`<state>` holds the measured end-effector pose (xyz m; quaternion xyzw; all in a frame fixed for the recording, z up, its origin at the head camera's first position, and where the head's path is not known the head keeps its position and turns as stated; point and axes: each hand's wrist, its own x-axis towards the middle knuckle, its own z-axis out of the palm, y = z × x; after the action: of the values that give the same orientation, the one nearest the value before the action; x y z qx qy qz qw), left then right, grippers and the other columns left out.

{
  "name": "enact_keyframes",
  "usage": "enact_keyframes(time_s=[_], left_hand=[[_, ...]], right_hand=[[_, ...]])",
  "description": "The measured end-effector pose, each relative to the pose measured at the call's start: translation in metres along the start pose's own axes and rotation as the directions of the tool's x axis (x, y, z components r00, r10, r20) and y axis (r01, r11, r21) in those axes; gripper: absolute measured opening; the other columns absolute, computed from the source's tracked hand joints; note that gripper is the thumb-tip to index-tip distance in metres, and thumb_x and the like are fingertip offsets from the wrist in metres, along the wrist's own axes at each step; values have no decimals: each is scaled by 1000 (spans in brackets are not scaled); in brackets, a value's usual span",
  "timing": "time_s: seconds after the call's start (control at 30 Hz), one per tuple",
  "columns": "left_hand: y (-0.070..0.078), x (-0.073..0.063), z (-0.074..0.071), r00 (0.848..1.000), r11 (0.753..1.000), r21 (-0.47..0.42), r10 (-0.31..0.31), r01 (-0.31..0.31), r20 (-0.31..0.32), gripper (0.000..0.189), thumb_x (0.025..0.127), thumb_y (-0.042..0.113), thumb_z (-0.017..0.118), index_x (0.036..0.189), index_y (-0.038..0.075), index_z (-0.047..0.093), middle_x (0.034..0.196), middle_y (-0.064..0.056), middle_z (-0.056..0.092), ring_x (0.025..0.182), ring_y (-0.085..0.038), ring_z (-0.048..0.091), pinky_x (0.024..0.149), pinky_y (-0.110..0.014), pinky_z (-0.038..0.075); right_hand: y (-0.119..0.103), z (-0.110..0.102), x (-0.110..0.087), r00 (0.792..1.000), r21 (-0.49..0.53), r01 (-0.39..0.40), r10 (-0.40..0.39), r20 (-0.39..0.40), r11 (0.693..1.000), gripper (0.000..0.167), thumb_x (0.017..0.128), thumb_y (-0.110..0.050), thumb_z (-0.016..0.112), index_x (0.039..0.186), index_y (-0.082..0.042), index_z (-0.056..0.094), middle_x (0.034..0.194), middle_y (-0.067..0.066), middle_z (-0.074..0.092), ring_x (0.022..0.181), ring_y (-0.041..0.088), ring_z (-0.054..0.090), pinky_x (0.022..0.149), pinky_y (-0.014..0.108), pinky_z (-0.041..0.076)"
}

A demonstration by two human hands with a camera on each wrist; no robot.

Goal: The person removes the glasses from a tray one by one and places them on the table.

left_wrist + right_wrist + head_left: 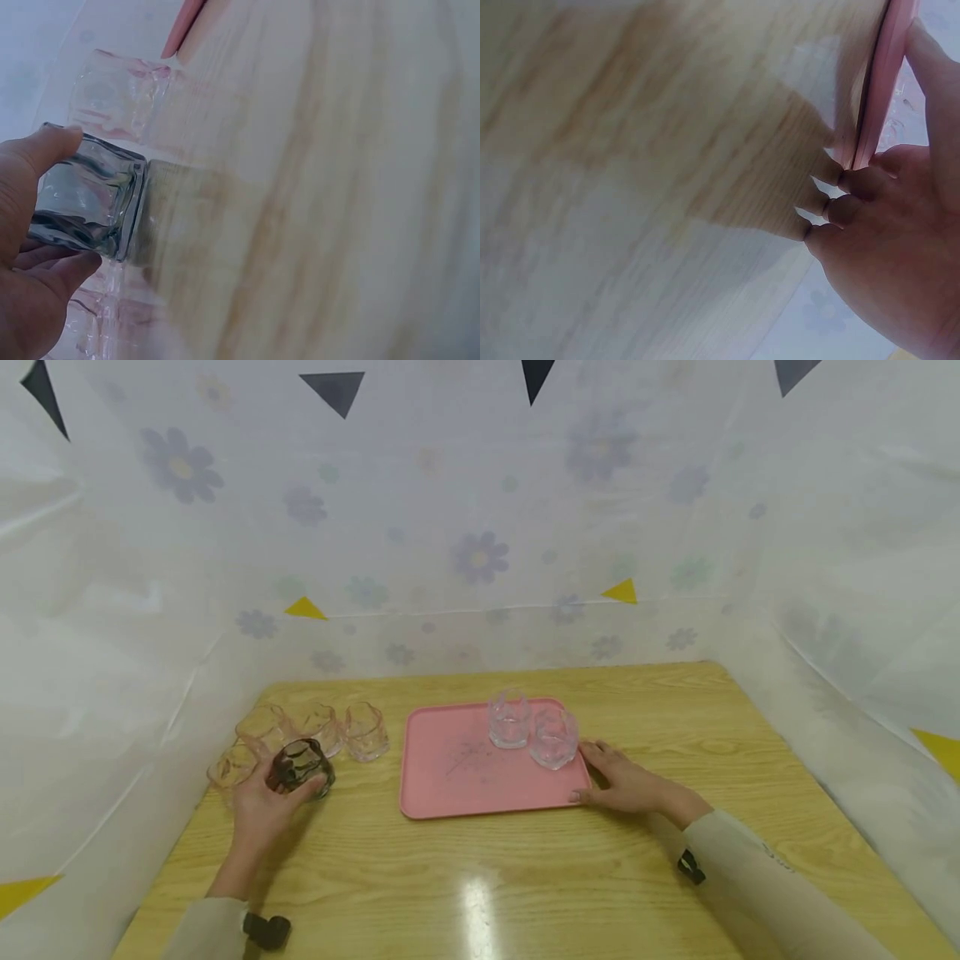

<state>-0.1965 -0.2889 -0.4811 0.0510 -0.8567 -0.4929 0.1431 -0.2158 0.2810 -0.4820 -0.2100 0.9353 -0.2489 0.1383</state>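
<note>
- Left hand (262, 810): fingers and thumb grip the dark glass (306, 764), at 9 o'clock from the pink tray (435, 777).
- Dark glass: mouth toward 12, long axis roughly upright; whether it touches the table (375, 877) I cannot tell.
- Four pinkish glasses (367, 732) arc around it, 9 to 2 o'clock.
- Tray: long axis 9 to 3, two clear glasses (510, 722) toward its 1 and 2 o'clock.
- Right hand (626, 783): fingers spread, touching the tray's 3 o'clock edge.
</note>
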Motion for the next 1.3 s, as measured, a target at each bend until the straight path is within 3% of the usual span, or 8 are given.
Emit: enact_keyframes(time_s=[0.43, 0.53, 0.67, 0.83, 0.97, 1.07, 1.17, 1.3], left_hand=[[1, -1, -2, 1000, 999, 42, 12, -12, 17, 89, 87, 21, 90, 157, -7, 42, 144, -37, 57, 135, -50, 57, 87, 5, 41], [4, -2, -4, 1000, 996, 91, -4, 2, 16, 102, 87, 26, 90, 163, -5, 29, 151, -36, 51, 139, -49, 53, 100, -10, 49], [10, -3, -6, 1000, 995, 101, -2, 2, -1, 112, 87, 29, 89, 168, 2, 17, 158, -34, 45, 146, -48, 46, 116, -36, 42], [22, -1, -6, 994, 992, 90, 95, -89, -63, 101, 86, 26, 90, 166, 7, 30, 159, -31, 46, 147, -48, 46, 119, -54, 41], [33, 4, -1, 970, 963, 174, 224, -206, -93, 87, 87, 22, 89, 159, 4, 44, 152, -27, 55, 139, -50, 55, 110, -63, 49], [43, 7, 8, 952, 942, 181, 299, -282, -72, 77, 87, 17, 88, 153, 0, 51, 147, -28, 60, 133, -51, 58, 106, -67, 50], [51, 11, 20, 935, 925, 156, 354, -345, -30, 74, 86, 16, 88, 149, -2, 54, 144, -30, 62, 128, -52, 61, 114, -69, 43], [58, 13, 38, 925, 922, 80, 375, -379, 69, 75, 88, 18, 87, 152, 0, 51, 149, -28, 58, 133, -49, 59, 117, -66, 41]], right_hand=[[1, 2, 2, 1000, 2, 0, 0, 3, 1000, 103, 99, -61, 65, 170, -10, 12, 174, 28, 15, 160, 55, 6, 120, 81, 19], [1, 2, 2, 1000, 2, -5, 5, 6, 1000, 103, 98, -62, 65, 171, -11, 12, 174, 28, 15, 159, 56, 6, 120, 81, 19], [0, 1, 2, 1000, 5, -12, 12, 4, 1000, 104, 98, -62, 65, 170, -9, 12, 173, 29, 15, 159, 56, 6, 120, 81, 20], [-3, 0, 1, 1000, 1, -13, 13, -3, 1000, 103, 99, -61, 66, 170, -9, 12, 173, 28, 15, 160, 55, 7, 121, 80, 21], [-3, -1, -1, 1000, 4, -11, 11, -7, 1000, 102, 99, -60, 66, 171, -11, 11, 174, 28, 15, 159, 55, 8, 120, 80, 22], [-3, 0, -1, 1000, 7, -14, 14, -4, 1000, 102, 99, -60, 66, 170, -10, 11, 174, 28, 15, 160, 55, 7, 120, 80, 21], [-2, 1, -1, 1000, 9, -7, 7, -7, 1000, 102, 99, -60, 65, 170, -9, 12, 174, 28, 15, 160, 55, 7, 121, 80, 20], [-2, 3, 0, 1000, 11, 2, -1, -13, 1000, 102, 99, -61, 65, 170, -10, 12, 173, 28, 16, 159, 55, 8, 120, 80, 21]])
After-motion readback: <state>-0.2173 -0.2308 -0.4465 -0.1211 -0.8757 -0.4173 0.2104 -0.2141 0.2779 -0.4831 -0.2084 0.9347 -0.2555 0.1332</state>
